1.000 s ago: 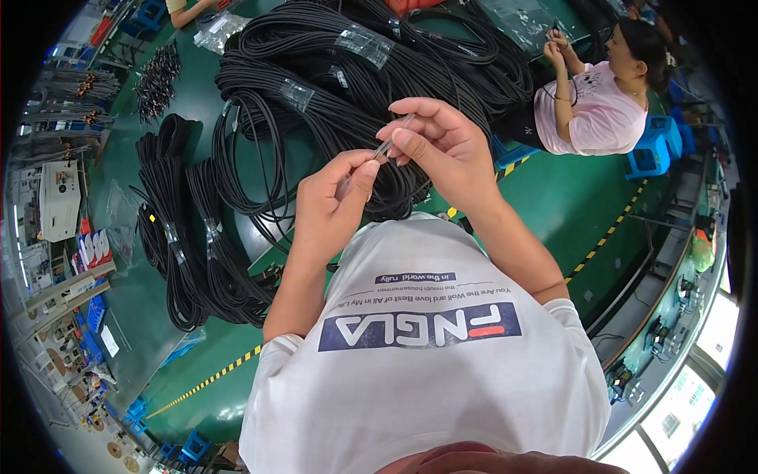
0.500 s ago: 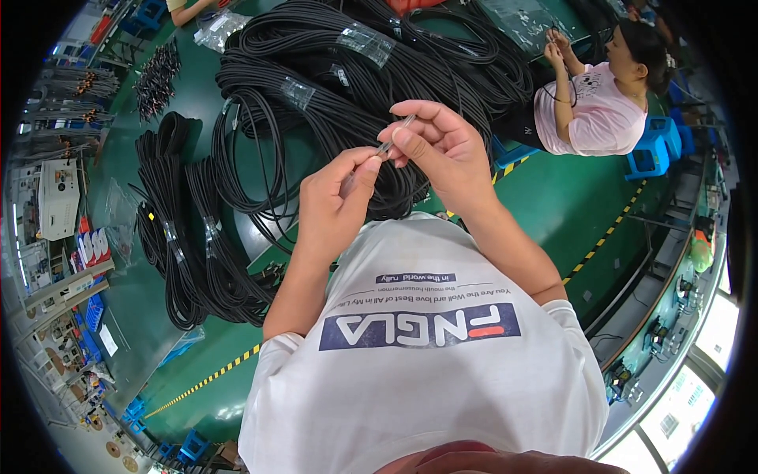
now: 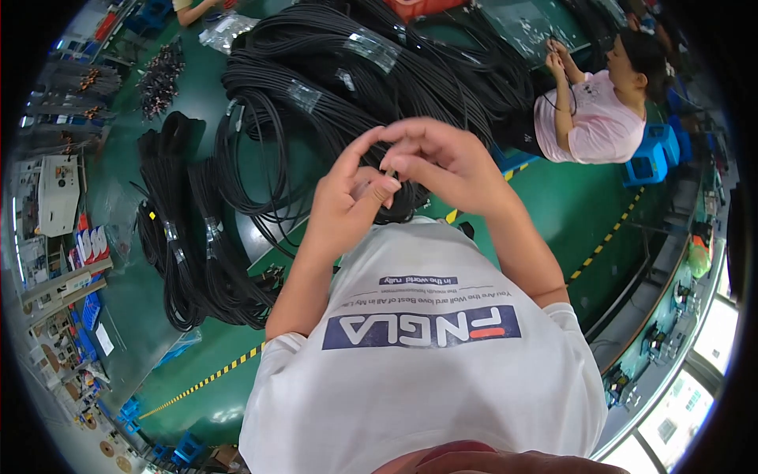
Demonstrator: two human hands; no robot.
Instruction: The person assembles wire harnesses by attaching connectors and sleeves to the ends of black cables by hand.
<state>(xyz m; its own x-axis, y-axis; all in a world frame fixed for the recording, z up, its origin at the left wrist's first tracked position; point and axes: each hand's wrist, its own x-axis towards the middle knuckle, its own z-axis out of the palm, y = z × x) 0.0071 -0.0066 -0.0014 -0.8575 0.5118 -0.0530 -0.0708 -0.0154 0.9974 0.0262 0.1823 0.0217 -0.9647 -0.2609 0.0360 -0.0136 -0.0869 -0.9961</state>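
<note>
My left hand and my right hand are raised in front of my chest, fingertips pinched together and touching. Between them is a thin cable end, almost wholly hidden by the fingers now. Just behind the hands lies a big pile of coiled black cables, banded here and there with clear tape. My white printed shirt fills the lower part of the view.
More bundles of black cable lie at the left on the green floor, which has a yellow-black stripe. A co-worker in a pink shirt sits on a blue stool at the upper right. Shelves line the left edge.
Both hands have drawn closer to me and closed together. The small greyish cable tip seen between the fingers earlier is now covered by them.
</note>
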